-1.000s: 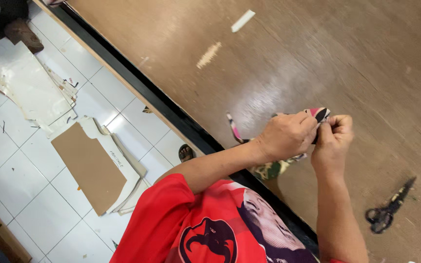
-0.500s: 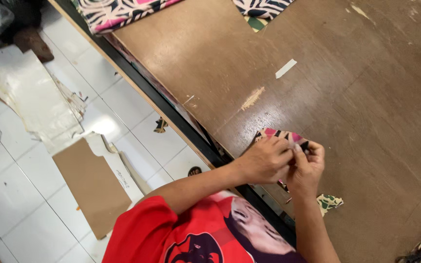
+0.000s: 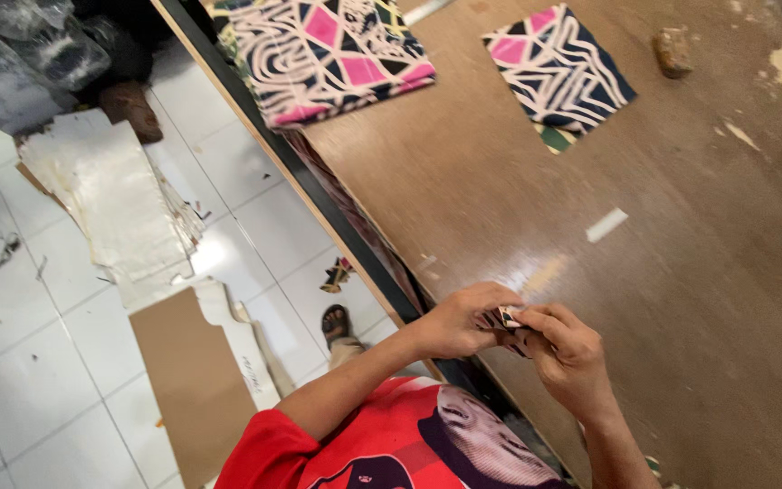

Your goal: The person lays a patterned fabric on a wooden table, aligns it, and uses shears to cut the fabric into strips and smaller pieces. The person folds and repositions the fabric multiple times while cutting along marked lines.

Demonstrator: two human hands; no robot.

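Observation:
Both my hands meet over the near edge of a brown wooden table (image 3: pixel 681 299). My left hand (image 3: pixel 457 323) and my right hand (image 3: pixel 570 355) pinch a small patterned fabric piece (image 3: pixel 505 319) between their fingertips. Only a pink, black and white sliver of it shows between the fingers. My red printed shirt (image 3: pixel 391 448) fills the bottom of the view.
A folded stack of pink, black and white patterned fabric (image 3: pixel 332 50) lies at the table's far edge, with a square patterned piece (image 3: pixel 558 68) beside it. White tape strips (image 3: pixel 606 225) and a brown lump (image 3: pixel 673 50) lie on the table. Cardboard (image 3: pixel 187 380) and paper sheets (image 3: pixel 110 204) lie on the tiled floor.
The view has swung so that my hands sit lower and the patterned fabrics at the far edge show more fully. The scissors have left the view. Both hands stay on the small piece.

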